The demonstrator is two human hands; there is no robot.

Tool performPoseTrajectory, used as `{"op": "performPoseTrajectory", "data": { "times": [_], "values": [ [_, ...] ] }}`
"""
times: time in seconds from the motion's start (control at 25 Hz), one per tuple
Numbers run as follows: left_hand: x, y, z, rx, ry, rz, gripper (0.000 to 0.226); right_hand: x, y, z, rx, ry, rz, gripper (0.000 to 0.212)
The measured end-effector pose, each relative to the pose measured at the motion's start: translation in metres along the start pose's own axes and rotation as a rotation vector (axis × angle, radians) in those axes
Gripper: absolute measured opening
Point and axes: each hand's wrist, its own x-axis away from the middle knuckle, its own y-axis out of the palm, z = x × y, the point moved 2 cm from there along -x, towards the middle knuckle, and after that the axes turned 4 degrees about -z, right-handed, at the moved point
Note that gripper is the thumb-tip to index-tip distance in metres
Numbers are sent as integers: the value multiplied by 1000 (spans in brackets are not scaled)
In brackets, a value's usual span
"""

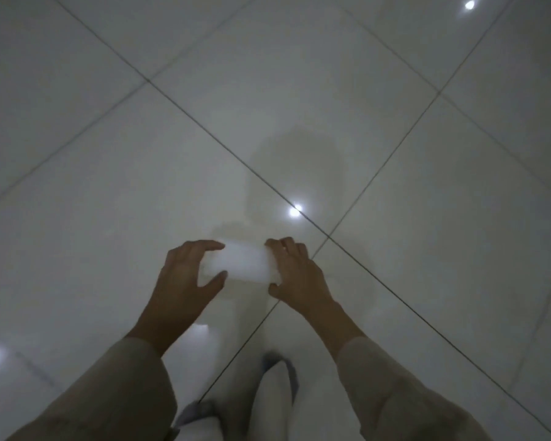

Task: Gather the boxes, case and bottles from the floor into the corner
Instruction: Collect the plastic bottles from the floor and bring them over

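Note:
A small white oblong object [240, 262], blurred, either a box or a case, is held above the floor between both hands. My left hand [188, 272] grips its left end, thumb below and fingers curled over the top. Its right end sits in my right hand [295, 268], whose fingers wrap the top while the thumb lies underneath. No other boxes or bottles are in view.
Glossy white floor tiles [109, 186] with dark grout lines fill the view and reflect ceiling lights [295, 211]. My legs in light trousers [268, 405] and grey footwear [194, 412] show at the bottom centre. No wall or corner is visible.

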Motion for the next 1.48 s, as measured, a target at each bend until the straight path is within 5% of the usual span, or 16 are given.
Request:
{"op": "performPoseTrajectory", "data": {
  "times": [0.16,0.24,0.6,0.76,0.92,1.2,1.48],
  "values": [
    [74,-77,-2,-497,23,8,89,39,-26,-131,101,-429,84,73],
    [112,-118,-10,-555,-57,52,99,59,-41,-193,68,-588,88,73],
    [277,-251,-69,-268,-538,447,70,119,-34,-427,236,-1062,9,75],
    [349,-286,-111,95,-889,645,68,142,-4,-503,300,-1113,-90,75],
    [414,-318,-161,476,-1038,861,64,148,21,-559,201,-1028,-338,60],
    [483,-363,-238,610,-1119,1062,66,119,95,-650,348,-993,-479,57],
    [500,-380,-334,780,-1267,1279,62,57,224,-729,783,-1072,-746,65]
  ]
}}
